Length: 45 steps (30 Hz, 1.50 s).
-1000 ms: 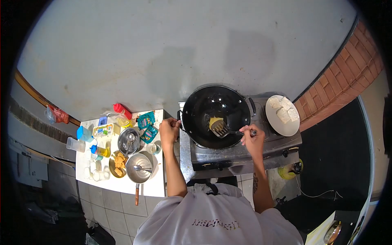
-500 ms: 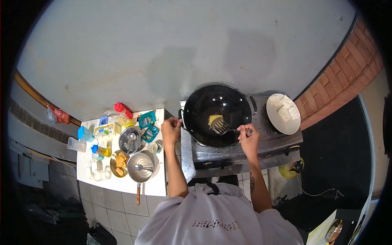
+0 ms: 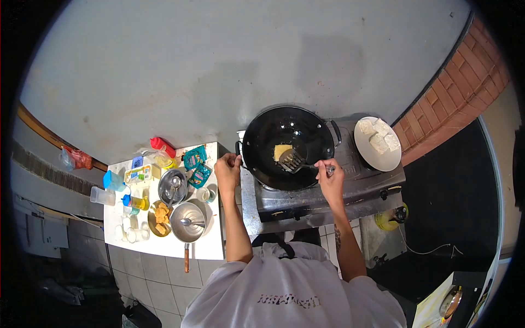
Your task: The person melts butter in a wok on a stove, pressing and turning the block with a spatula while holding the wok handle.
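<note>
A black wok (image 3: 268, 123) with two side handles stands on the stove, its inside shiny. In it lies a flat, yellowish square piece of food (image 3: 283, 151). The slotted spatula (image 3: 291, 161) overlaps this piece's lower right edge; whether it reaches underneath cannot be told. My right hand (image 3: 331, 177) is closed around the spatula's handle, over the wok's near right rim. At the wok's left side, the fingers of my left hand (image 3: 227, 169) pinch the left wok handle (image 3: 238, 150).
A white plate (image 3: 378, 163) with several white-coated pieces stands right of the wok on the metal stove (image 3: 350, 202). The white table (image 3: 164, 249) at left holds a saucepan (image 3: 187, 232), bowls, bottles and teal packets (image 3: 195, 158). A wall rises behind the stove.
The spatula has shifted slightly against the food, and more of the yellowish piece shows. Both hands keep their grips. The whole view has tilted a little.
</note>
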Motion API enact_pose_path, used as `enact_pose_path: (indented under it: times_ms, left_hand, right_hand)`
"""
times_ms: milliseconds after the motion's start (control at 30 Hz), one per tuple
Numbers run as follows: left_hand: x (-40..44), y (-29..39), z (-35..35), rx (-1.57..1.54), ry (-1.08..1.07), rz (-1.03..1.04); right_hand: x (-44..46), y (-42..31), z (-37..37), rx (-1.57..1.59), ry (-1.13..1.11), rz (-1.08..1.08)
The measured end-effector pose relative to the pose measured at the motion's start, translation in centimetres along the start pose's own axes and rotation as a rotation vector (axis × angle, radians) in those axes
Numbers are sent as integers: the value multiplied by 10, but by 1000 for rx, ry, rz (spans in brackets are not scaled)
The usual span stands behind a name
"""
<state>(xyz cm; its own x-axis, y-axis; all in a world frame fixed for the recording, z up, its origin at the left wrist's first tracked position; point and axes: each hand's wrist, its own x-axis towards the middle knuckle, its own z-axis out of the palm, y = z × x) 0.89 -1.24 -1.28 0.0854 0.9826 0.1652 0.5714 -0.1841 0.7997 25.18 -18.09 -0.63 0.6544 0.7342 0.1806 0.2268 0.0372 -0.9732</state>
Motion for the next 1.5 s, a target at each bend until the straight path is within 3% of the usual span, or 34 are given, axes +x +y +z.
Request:
enact_pose_path:
  times_ms: [267,600,767,1067,1300,1400,1500]
  left_hand:
    - [-1,1,1,-5,19,22]
    - [-7,3,1,-52,81,58]
    - [-9,1,-4,1,-3,11]
    - [-2,-11,2,-55,-6,35]
    - [2,-2,1,-101,32,22]
    - [4,-6,1,-31,55,56]
    - [4,-5,0,-36,70,45]
  right_hand:
    - [-4,-10,-17,6,27,-12]
    - [7,7,20,-14,-9,-6]
    - [7,-2,14,-122,31,-110]
    - [7,-4,12,-131,-54,-16]
    - [14,4,18,-29,38,-47]
    - [17,0,15,-42,-38,-59]
    - [25,-11,10,-145,55,-100]
